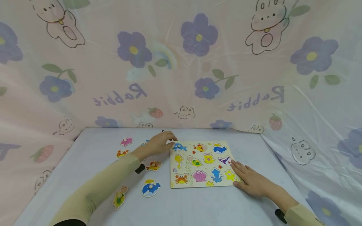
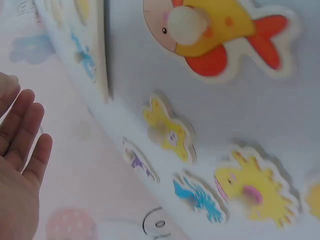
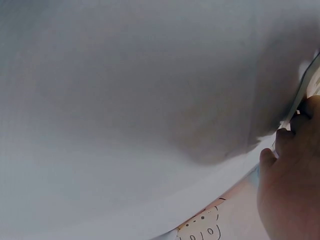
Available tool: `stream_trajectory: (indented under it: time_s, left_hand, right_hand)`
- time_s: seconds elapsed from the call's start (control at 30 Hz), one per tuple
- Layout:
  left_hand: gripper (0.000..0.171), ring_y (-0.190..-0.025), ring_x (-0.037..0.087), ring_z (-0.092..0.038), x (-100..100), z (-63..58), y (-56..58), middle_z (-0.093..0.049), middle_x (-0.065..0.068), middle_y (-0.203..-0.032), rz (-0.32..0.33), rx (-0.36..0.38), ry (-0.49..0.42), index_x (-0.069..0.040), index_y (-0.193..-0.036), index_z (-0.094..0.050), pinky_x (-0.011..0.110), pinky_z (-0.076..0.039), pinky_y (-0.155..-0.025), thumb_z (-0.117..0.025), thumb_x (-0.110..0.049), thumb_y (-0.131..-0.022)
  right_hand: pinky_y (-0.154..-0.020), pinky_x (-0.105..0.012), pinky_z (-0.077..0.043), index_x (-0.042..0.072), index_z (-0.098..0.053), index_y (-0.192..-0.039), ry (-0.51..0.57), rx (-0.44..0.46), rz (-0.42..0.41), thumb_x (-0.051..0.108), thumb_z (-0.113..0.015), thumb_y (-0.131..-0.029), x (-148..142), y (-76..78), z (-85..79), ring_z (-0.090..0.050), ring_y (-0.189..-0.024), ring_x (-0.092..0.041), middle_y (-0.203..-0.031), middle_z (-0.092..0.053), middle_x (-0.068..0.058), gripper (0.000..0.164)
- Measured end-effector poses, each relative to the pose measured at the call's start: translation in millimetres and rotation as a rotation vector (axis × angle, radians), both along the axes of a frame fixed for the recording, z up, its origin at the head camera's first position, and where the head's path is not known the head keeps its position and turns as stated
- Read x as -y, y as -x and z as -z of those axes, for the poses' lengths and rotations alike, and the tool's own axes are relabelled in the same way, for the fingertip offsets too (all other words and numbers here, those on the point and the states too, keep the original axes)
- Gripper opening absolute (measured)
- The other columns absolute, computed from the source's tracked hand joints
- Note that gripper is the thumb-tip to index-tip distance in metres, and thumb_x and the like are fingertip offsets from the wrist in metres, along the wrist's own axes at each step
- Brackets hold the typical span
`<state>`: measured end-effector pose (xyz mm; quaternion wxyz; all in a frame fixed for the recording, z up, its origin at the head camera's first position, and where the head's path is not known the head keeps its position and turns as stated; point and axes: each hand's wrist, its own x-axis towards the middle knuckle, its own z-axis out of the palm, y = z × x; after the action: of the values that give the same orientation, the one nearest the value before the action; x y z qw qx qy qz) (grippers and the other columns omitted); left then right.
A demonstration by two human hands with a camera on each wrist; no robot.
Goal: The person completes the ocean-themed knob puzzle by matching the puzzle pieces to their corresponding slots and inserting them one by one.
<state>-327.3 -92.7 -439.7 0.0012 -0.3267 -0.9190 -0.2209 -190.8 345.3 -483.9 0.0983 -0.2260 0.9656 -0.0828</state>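
Puzzle board (image 1: 185,186) is lying flat on the table (image 1: 203,207), right of center, sea-animal pictures up. Blue dolphin piece (image 1: 178,147) sits in the upper-left slot, knob showing.

My left hand (image 1: 160,142) is just off that corner, fingers loosely extended, grasping nothing; the left wrist view shows a gap to the dolphin. My right hand (image 1: 251,180) lies palm down at the board's right edge, fingers straight, resting on it near the starfish picture (image 1: 230,175); not gripping.

Loose pieces are all left of the board. Nearest the board: fish (image 1: 154,165) and spouting whale (image 1: 151,188). Farther left: turtle (image 1: 120,197), crab (image 1: 122,153), pink piece (image 1: 126,141). Left wrist view adds a yellow starfish piece (image 2: 172,135), a purple piece (image 2: 140,164), a blue squid (image 2: 202,200) and a yellow piece with a pink mark (image 2: 255,187).

Sleeves are beige, dark band at each wrist. Backdrop cloth (image 1: 169,78) behind the table: rabbits, purple flowers, strawberries, mirrored "Rabbit" lettering.
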Motion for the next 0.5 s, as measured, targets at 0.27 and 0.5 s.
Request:
stream_trajectory:
  time_s: [0.27,0.5]
  left_hand:
    - [0.017,-0.104,0.020,-0.064,33.1,-3.2,-13.9,-0.068,0.000,-0.115,-0.010,-0.019,-0.098,-0.012,-0.117,-0.072,0.042,-0.055,-0.093,-0.070,-0.013,-0.101]
    - [0.017,-0.102,0.018,-0.063,61.4,0.7,-29.6,-0.069,0.000,-0.111,-0.035,0.042,-0.139,-0.011,-0.116,-0.072,0.047,-0.057,-0.092,-0.071,-0.010,-0.099]
  right_hand:
    - [-0.122,-0.061,-0.025,0.007,-0.028,-0.164,-0.001,-0.016,-0.001,0.063,-0.046,-0.104,-3.7,0.4,5.0,-0.025,-0.155,-0.040,-0.171,-0.023,-0.012,0.084]
    - [-0.121,-0.061,-0.025,0.006,-0.029,-0.163,0.007,-0.035,-0.016,0.062,-0.047,-0.104,-3.8,1.0,5.9,-0.026,-0.154,-0.041,-0.171,-0.023,-0.013,0.083]
